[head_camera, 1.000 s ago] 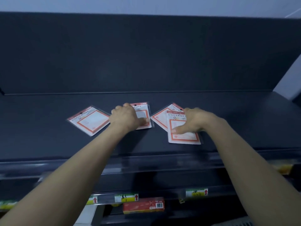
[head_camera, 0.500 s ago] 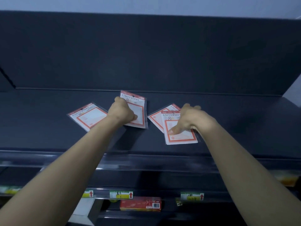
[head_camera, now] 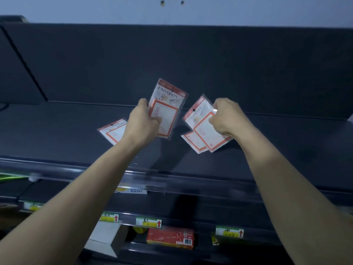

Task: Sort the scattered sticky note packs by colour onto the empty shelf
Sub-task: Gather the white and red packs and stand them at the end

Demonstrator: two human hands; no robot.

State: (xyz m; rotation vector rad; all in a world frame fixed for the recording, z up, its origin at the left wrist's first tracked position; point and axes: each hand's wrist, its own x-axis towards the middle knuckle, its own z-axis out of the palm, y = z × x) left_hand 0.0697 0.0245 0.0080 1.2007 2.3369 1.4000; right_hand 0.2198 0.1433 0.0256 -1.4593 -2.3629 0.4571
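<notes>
- Left hand (head_camera: 142, 123) is closed round the lower part of one sticky note pack (head_camera: 166, 111), which is held clear of the shelf (head_camera: 66, 134) and tilted upright, above the middle of the shelf
- Right hand (head_camera: 227, 117) is curled round the top edge of a second pack (head_camera: 205, 131); a third pack (head_camera: 190, 140) is overlapped beneath it, and whether that one is also gripped cannot be told
- A fourth pack (head_camera: 111, 131) is seen lying flat on the shelf, just beside the left wrist and partly hidden by it
- All four packs are bordered in the same orange-red
- The gathering step is judged to be in hand: like-coloured packs are being brought into one pile
- Next, the lifted packs would need to be squared together and laid as one group, the fourth pack included
- Below the shelf's front edge, price labels (head_camera: 149, 221) and a red box (head_camera: 170, 237) are seen on a lower level
</notes>
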